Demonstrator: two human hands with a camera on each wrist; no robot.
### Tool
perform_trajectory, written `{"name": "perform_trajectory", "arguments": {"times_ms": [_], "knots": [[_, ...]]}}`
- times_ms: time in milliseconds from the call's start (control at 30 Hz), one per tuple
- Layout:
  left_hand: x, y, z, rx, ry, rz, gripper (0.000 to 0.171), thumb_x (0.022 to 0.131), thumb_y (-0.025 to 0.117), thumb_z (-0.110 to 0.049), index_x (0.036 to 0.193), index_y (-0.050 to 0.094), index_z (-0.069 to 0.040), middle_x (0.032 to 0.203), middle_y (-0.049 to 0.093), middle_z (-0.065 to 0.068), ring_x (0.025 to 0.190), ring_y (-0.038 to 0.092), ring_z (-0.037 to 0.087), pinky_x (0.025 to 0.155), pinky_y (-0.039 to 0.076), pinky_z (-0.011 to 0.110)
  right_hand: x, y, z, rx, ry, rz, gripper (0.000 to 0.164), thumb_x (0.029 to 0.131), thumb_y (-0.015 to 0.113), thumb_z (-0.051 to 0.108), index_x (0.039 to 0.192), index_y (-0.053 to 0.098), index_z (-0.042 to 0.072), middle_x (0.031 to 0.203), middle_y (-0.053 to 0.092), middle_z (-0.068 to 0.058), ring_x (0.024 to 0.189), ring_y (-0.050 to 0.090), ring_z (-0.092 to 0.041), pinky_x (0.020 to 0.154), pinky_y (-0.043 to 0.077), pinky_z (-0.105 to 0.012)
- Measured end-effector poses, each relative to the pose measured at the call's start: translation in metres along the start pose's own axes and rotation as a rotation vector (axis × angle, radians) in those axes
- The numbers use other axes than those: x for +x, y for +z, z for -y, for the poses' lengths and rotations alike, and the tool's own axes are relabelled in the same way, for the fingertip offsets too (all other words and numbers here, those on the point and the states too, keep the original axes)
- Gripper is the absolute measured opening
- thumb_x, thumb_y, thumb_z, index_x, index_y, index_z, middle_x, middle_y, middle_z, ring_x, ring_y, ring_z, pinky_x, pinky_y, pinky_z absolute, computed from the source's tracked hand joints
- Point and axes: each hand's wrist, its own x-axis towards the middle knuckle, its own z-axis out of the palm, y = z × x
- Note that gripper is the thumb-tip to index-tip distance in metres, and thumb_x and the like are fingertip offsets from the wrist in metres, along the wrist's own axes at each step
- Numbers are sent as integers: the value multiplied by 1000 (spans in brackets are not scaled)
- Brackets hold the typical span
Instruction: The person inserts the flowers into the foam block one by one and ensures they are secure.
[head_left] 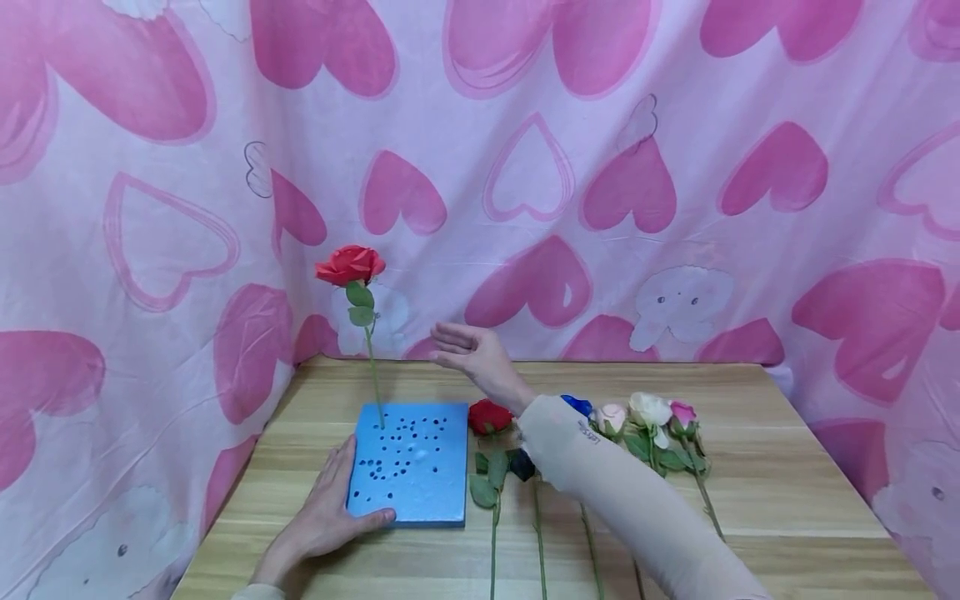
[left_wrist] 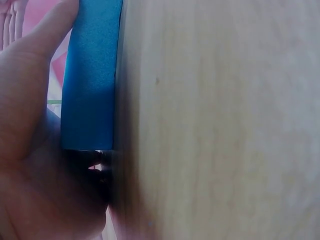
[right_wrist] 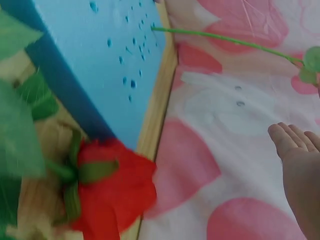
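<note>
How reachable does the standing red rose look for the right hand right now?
Likely yes: the right hand is empty and hangs to the right of the standing red rose, with nothing visible between them.

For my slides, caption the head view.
One red rose stands in a hole-dotted blue foam block, left hand holding its corner, right hand open.

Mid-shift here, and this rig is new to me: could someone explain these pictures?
No machine: a person's bare left hand and right hand work here. The wide picture comes from a head camera, the others from each wrist. On the light wooden table, the left hand rests against a thick blue slab dotted with holes, where a long-stemmed red rose stands. Beside it lie more flowers, among them a second red rose, a blue flower and a white rose. The right hand is raised, holding nothing.
</note>
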Motion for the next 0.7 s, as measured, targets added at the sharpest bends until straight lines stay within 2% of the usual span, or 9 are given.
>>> {"name": "perform_trajectory", "arguments": {"times_ms": [133, 367, 533, 700], "knots": [[0, 0, 1, -1, -2, 0, 146, 88, 85, -70, 177, -11, -6, 186, -5, 25, 169, -7, 54, 134, 3, 72, -6, -19, 6, -31, -4, -9, 61, 104, 82, 13, 160, 60, 11, 157, 67, -6, 144, 66, -25, 113, 58, -34], [1, 2, 1, -4, -11, 9, 146, 88, 85, -71, 177, -12, -7, 186, -6, 24, 169, -8, 54, 134, 3, 73, -17, -50, 17, -9, -21, -22, 60, 105, 77, 6, 161, 56, 3, 160, 63, -17, 151, 58, -40, 112, 59, -39], [0, 3, 2, -13, -18, 7, 146, 88, 85, -70, 178, -11, -7, 186, -5, 25, 169, -8, 55, 134, 3, 74, -26, -64, 25, -27, -31, -46, 56, 106, 73, -2, 160, 59, 5, 159, 64, -17, 150, 59, -39, 109, 61, -38], [1, 3, 2, -13, -11, -6, 147, 87, 85, -72, 178, -10, -6, 186, -4, 25, 169, -6, 55, 133, 4, 75, -35, -77, 33, -49, -35, -65, 56, 106, 75, 2, 160, 60, 6, 158, 65, -14, 151, 58, -38, 110, 60, -34]]}}
